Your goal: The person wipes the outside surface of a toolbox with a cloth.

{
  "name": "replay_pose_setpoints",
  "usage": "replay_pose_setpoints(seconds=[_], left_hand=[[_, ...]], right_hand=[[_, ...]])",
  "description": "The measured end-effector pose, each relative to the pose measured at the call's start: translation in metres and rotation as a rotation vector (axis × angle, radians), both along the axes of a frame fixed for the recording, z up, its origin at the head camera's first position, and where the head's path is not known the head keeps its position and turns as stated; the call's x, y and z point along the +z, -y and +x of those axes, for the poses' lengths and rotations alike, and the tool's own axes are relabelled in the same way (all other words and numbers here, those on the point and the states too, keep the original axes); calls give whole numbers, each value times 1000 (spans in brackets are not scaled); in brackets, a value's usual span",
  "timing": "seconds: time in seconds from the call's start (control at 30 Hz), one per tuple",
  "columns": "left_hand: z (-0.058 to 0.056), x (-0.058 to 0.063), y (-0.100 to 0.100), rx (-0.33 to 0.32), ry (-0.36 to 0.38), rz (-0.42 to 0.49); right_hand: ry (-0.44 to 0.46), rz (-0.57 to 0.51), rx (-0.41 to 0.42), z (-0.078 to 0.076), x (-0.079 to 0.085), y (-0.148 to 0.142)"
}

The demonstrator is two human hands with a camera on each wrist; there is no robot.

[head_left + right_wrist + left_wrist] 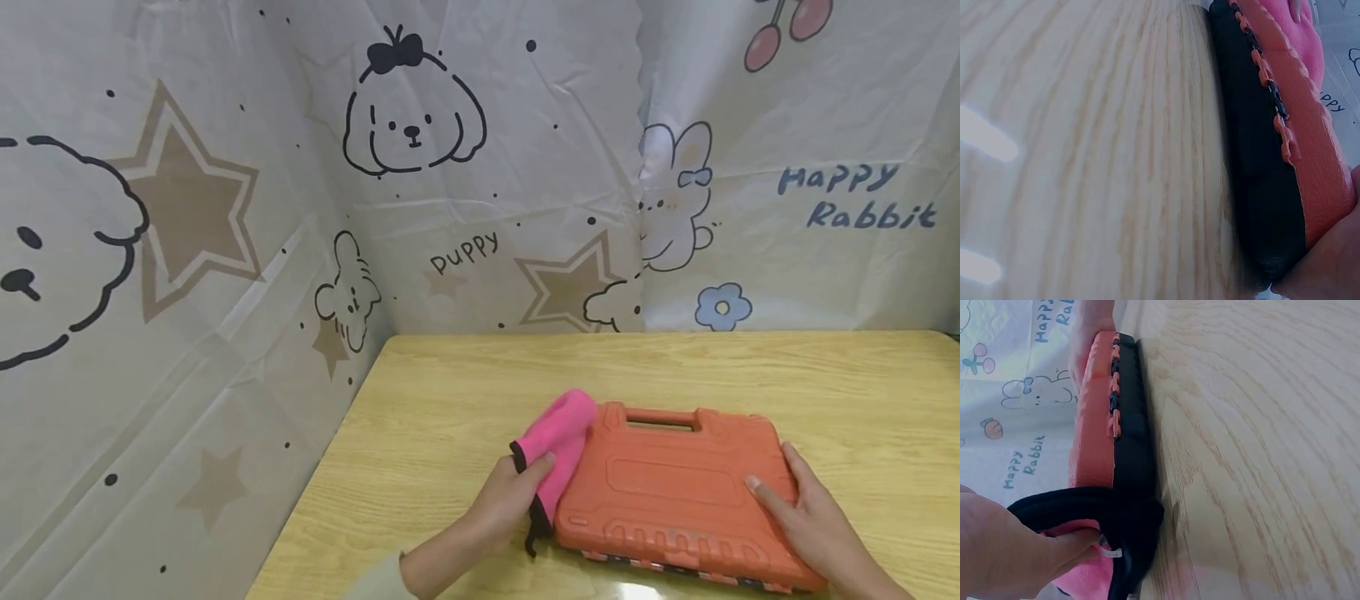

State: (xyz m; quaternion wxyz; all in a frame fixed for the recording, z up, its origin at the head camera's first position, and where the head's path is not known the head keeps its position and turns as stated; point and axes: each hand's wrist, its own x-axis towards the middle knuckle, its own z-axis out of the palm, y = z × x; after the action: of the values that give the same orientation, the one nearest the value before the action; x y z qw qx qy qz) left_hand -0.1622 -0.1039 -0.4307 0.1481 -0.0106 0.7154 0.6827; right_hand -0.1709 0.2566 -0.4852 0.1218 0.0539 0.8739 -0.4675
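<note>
An orange-lidded plastic carrying case (675, 475) with a black lower half lies on the wooden table, its handle toward the back wall. My left hand (517, 496) pinches a pink fabric pouch (562, 425) with black trim at the case's left side. In the left wrist view the pouch's black-edged opening (1085, 503) shows, with a small white tag inside. My right hand (817, 517) grips the case's right side, thumb over the lid and fingers along the outer edge. Orange and black latches (1266, 78) line the front seam in the right wrist view.
The light wooden table (435, 408) ends at a printed cloth curtain (465, 200) behind and on the left. Beyond the case, table surface reaches to the back edge.
</note>
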Motion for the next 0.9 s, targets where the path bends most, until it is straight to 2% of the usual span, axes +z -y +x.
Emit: replay_pose_setpoints(seconds=[0.33,0.67,0.9], left_hand=[[1,1,0,9,-4,-2],[0,20,10,-55,26,-4],[-5,27,10,-66,21,14]], right_hand=[[-12,35,4,2,2,2],[-33,27,12,1,1,1],[7,2,9,1,1,-2]])
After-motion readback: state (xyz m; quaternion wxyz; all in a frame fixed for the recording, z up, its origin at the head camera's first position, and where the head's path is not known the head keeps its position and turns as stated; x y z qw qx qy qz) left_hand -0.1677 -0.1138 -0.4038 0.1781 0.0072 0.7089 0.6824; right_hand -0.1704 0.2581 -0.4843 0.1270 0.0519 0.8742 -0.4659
